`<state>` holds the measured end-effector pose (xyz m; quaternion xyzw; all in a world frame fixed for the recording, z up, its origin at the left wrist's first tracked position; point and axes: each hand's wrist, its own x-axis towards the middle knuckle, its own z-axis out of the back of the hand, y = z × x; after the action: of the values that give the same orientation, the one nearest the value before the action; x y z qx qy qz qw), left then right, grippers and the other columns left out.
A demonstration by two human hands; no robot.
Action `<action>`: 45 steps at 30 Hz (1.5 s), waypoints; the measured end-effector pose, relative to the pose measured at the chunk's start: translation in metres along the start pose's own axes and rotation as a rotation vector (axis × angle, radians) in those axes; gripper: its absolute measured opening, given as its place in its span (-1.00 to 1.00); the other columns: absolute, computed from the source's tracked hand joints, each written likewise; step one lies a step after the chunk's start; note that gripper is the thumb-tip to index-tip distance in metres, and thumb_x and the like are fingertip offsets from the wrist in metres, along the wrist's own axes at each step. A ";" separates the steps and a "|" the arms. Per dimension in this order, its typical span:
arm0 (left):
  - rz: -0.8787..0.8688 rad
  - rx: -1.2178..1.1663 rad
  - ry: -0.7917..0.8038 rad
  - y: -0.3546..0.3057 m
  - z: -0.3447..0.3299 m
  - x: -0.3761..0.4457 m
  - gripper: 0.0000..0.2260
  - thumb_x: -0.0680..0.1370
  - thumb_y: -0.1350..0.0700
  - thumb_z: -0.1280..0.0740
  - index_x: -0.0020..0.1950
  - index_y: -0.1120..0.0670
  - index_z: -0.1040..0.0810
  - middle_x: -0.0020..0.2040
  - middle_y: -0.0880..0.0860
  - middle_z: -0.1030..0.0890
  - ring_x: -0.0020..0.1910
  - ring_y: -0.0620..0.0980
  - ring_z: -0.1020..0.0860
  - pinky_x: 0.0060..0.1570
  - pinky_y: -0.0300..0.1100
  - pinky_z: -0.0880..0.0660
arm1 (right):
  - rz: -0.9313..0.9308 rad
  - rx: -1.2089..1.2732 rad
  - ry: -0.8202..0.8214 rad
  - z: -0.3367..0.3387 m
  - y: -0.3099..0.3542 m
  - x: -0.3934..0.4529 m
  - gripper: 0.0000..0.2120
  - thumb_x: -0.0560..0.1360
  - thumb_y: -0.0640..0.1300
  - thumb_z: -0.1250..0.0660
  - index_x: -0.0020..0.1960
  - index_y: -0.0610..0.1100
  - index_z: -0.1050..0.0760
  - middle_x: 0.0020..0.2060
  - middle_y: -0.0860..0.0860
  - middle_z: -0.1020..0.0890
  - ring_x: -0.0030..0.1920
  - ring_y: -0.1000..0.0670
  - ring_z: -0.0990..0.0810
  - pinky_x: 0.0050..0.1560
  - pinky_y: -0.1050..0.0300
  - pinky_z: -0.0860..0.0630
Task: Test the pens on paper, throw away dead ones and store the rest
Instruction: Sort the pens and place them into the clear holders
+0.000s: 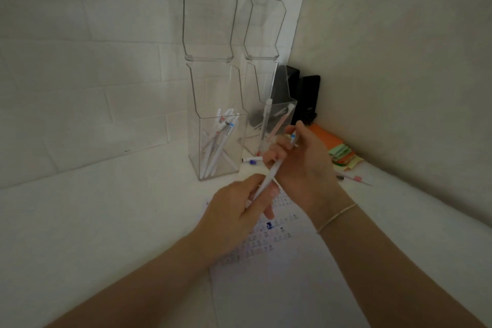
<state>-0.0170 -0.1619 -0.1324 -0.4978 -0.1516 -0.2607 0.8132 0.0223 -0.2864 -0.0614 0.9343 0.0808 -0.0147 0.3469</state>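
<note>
Fingers (267,165) of both hands grip a white pen (269,177) above the paper (279,287).

A home study corner is showing here: a white desk (80,221) is carrying clear pen holders (215,141) and sticky notes (343,154) against tiled walls.

Both hands are holding one white pen (267,177) above the paper (279,274): the left hand (237,210) is gripping its lower end, the right hand (300,160) its upper end along with other pens (266,125). Two clear boxes (217,128) with lids raised are standing at the tabletop's (106,221) far corner, the left one holding pens.
</note>
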 end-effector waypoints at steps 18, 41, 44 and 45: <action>0.323 -0.476 0.185 -0.007 0.005 0.008 -0.79 0.58 0.12 -0.22 -0.01 0.18 -0.62 -0.17 0.04 -0.69 -0.07 -0.04 -0.64 0.12 -0.30 -0.41 | 0.047 -0.914 -0.063 0.014 0.006 -0.006 -0.67 0.48 -0.06 -0.35 -0.38 -0.16 -0.36 -0.49 -0.04 -0.38 -0.48 0.03 -0.30 -0.43 0.21 -0.31; 0.162 0.454 0.217 0.029 -0.003 0.003 -0.77 0.43 -0.21 -0.32 -0.07 -0.09 -0.48 -0.27 -0.11 -0.50 -0.30 -0.22 -0.43 -0.28 -0.30 -0.34 | 0.390 -1.242 -0.207 0.079 -0.042 -0.045 -0.72 0.41 -0.31 -0.34 -0.33 -0.50 -0.37 -0.41 -0.43 -0.51 -0.54 -0.24 -0.41 -0.56 0.24 -0.33; 0.157 0.467 0.223 0.028 -0.003 0.003 -0.74 0.41 -0.23 -0.31 -0.06 -0.09 -0.47 -0.29 -0.11 -0.48 -0.33 -0.20 -0.42 -0.32 -0.29 -0.31 | 0.446 -1.302 -0.222 0.081 -0.045 -0.043 -0.75 0.37 -0.31 -0.34 -0.33 -0.50 -0.38 -0.38 -0.44 -0.52 -0.39 -0.39 -0.46 -0.53 0.21 -0.33; 0.153 0.472 0.227 0.029 -0.003 0.003 -0.73 0.41 -0.24 -0.31 -0.06 -0.09 -0.47 -0.30 -0.11 -0.47 -0.34 -0.20 -0.41 -0.33 -0.29 -0.28 | 0.445 -1.311 -0.219 0.081 -0.045 -0.043 -0.76 0.35 -0.32 -0.34 -0.34 -0.49 -0.39 -0.39 -0.43 -0.52 -0.38 -0.38 -0.48 -0.54 0.22 -0.33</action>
<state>0.0018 -0.1552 -0.1532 -0.2720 -0.0779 -0.2099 0.9359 -0.0249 -0.3120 -0.1482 0.5199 -0.1554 0.0145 0.8399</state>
